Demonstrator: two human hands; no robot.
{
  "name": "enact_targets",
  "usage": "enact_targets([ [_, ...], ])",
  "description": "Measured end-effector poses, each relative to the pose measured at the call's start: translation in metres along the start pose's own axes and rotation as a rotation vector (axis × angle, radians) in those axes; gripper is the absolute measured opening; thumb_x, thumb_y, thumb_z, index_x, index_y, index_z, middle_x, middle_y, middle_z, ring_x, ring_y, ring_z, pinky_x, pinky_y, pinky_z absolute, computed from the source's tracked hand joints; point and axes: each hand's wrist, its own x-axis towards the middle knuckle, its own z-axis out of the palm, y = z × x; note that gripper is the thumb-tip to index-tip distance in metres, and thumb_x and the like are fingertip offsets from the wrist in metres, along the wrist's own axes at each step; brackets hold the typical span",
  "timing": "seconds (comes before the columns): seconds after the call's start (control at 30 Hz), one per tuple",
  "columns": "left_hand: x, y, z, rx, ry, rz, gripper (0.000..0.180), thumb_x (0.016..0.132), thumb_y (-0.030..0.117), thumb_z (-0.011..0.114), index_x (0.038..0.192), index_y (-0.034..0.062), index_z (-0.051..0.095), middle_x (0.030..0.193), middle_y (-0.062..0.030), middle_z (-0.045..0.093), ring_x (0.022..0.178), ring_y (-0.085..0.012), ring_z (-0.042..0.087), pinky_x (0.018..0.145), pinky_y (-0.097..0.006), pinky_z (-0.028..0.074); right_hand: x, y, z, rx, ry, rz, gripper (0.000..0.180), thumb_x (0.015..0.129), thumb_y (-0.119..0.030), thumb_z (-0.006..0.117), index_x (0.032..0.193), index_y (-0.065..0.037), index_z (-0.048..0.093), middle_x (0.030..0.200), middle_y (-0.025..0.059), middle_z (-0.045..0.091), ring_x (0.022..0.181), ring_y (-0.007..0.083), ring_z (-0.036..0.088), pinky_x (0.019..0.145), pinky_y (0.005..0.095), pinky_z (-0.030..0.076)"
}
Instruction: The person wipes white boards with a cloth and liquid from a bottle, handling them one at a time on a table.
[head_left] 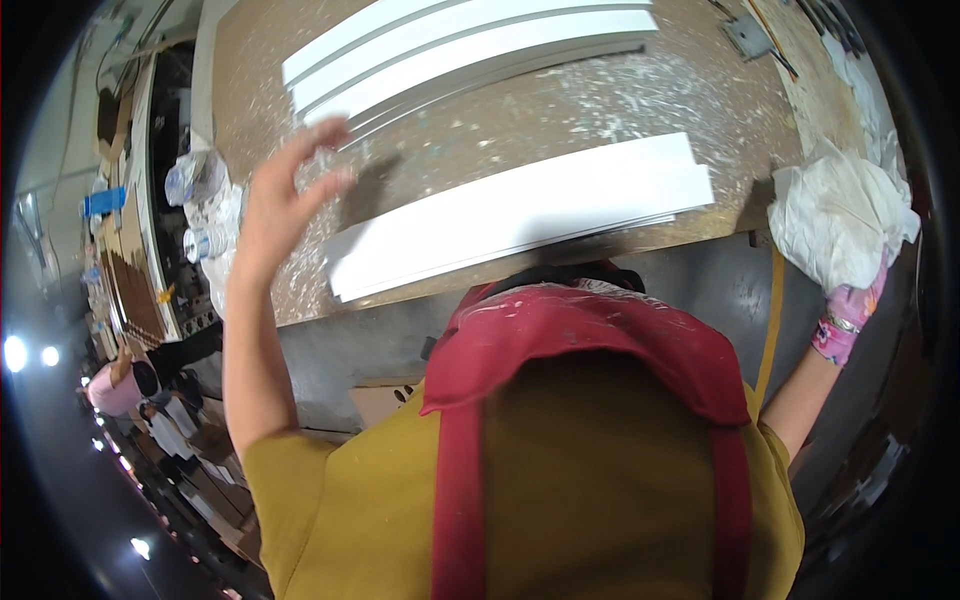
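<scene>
My bare left hand (278, 205) is raised over the left part of the worktable, its fingers apart and nothing in them. Below and to its right, a stack of long white boards (520, 212) lies along the table's near edge. Beyond the hand, several more long white strips (470, 50) lie side by side at the back. Out at the right, my right hand (858, 302), in a pink flowered glove, grips a crumpled white cloth (835, 215) beside the table's corner. The cloth hides most of that hand's fingers.
The brown worktable (440, 150) is smeared with white. A small metal tool (748, 38) lies at its far right. A white tub (203, 243) and a clear plastic bag (195, 178) stand at the left. Another person (115, 388) is farther off at the left.
</scene>
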Motion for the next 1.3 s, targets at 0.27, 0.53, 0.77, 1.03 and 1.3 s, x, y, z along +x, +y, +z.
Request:
enact_targets([
  [0.27,-0.108,-0.045,0.053,0.404,0.083,0.198,0.079,0.070,0.043,0.069,0.134,0.0069,0.041,0.136,-0.0135,0.044,0.126,-0.0341,0.039,0.103,-0.045,0.031,-0.043,-0.178,0.197,-0.113,-0.219,-0.313,0.052,0.080,-0.031,0.059,0.123,-0.003,0.050,0.123,0.0145,0.054,0.111,0.0252,0.054,0.097,0.0374,0.042],
  [0.53,-0.104,-0.066,0.080,0.456,0.125,0.230,0.058,0.077,0.037,0.063,0.127,0.0105,0.049,0.137,-0.0054,0.044,0.123,-0.0291,0.043,0.102,-0.049,0.028,-0.115,-0.186,0.318,-0.471,-0.539,-0.701,0.035,0.084,-0.025,0.056,0.112,-0.005,0.054,0.114,0.0102,0.054,0.105,0.0240,0.052,0.086,0.0408,0.046],
  [0.77,-0.103,-0.068,0.086,0.501,0.121,0.238,0.061,0.078,0.040,0.063,0.128,0.0093,0.047,0.138,-0.0056,0.044,0.123,-0.0295,0.043,0.103,-0.048,0.027,-0.104,-0.223,0.329,-0.635,-0.398,-0.667,0.031,0.087,-0.032,0.055,0.099,-0.003,0.059,0.086,0.0141,0.061,0.082,0.0250,0.060,0.079,0.0349,0.050],
  [1.03,-0.103,-0.065,0.079,0.502,0.036,0.216,0.070,0.076,0.043,0.064,0.132,0.0077,0.043,0.140,-0.0104,0.041,0.125,-0.0314,0.040,0.104,-0.051,0.025,-0.025,-0.104,0.231,-0.822,-0.275,-0.401,0.033,0.087,-0.023,0.055,0.115,-0.007,0.055,0.098,0.0132,0.062,0.076,0.0205,0.060,0.064,0.0324,0.051],
  [1.3,-0.053,-0.029,0.093,0.483,0.018,0.491,0.073,0.070,0.048,0.070,0.127,0.0071,0.049,0.131,-0.0155,0.048,0.123,-0.0330,0.042,0.100,-0.051,0.030,-0.091,-0.270,0.319,-0.813,-0.724,-0.602,0.052,0.083,-0.032,0.057,0.125,-0.002,0.046,0.113,0.0162,0.055,0.100,0.0275,0.058,0.092,0.0434,0.045],
])
